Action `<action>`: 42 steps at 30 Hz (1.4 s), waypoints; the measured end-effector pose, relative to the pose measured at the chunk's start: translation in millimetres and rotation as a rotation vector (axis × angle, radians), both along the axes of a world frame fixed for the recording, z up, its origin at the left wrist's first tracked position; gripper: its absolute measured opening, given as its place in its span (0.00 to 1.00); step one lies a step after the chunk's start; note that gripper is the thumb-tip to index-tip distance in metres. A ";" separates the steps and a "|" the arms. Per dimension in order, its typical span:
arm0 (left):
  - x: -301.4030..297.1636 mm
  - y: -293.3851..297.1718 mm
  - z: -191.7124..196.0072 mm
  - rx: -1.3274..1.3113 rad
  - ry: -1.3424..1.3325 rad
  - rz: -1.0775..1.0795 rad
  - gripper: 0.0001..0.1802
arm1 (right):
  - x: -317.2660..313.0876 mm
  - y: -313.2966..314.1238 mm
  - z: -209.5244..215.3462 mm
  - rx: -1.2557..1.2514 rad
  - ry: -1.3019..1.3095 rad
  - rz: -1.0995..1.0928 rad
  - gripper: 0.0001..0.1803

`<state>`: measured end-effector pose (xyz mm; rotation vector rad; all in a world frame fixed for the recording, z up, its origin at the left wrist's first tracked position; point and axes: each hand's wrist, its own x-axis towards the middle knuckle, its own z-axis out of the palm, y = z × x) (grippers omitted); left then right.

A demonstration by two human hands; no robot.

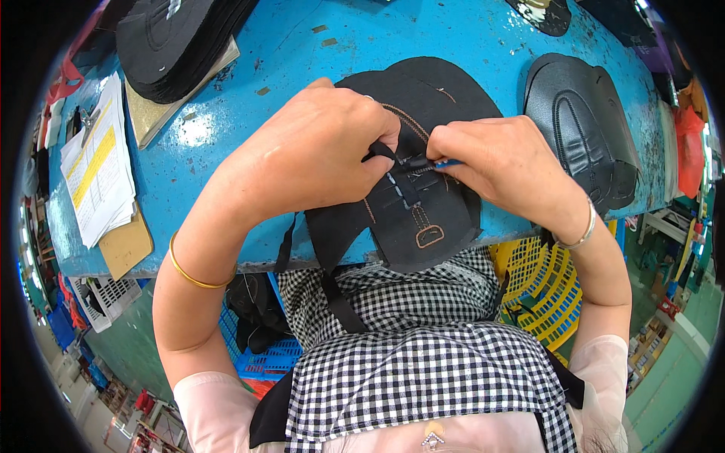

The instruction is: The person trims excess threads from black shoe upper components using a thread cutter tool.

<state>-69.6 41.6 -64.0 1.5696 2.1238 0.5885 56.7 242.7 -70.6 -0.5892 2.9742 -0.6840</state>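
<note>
A black stitched panel (pixel 430 234) with brown decorative stitching lies at the table's near edge, between my two hands. My left hand (pixel 325 147) is closed over its left side, with thumb and forefinger pinching a black strip (pixel 380 155). From the right, my right hand (pixel 498 162) is closed in a pinch on a slim blue item (pixel 447 163); most of it is hidden by the fingers, so its kind is unclear. Its dark end touches the panel's middle, beside a seam with light blue stitches. A black strap (pixel 287 245) hangs from the panel over the table edge.
The worn blue table (pixel 226 162) holds a stack of black panels (pixel 177 53) at far left and another black panel pile (pixel 578 128) at right. Clipped papers (pixel 98 166) lie at left. Below the edge are a yellow basket (pixel 540 287) and a blue basket (pixel 264 362).
</note>
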 end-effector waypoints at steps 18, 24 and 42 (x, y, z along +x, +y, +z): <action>-7.9 -19.2 -9.1 0.225 -0.506 0.259 0.06 | 16.5 -41.4 13.9 0.044 0.169 -0.032 0.09; -20.9 -39.1 12.7 0.503 -0.993 0.532 0.07 | 34.7 -94.1 -3.2 0.563 0.315 -0.074 0.08; -23.1 -32.4 35.0 0.204 -0.611 0.393 0.07 | 111.0 98.3 29.3 -1.021 0.231 -1.321 0.14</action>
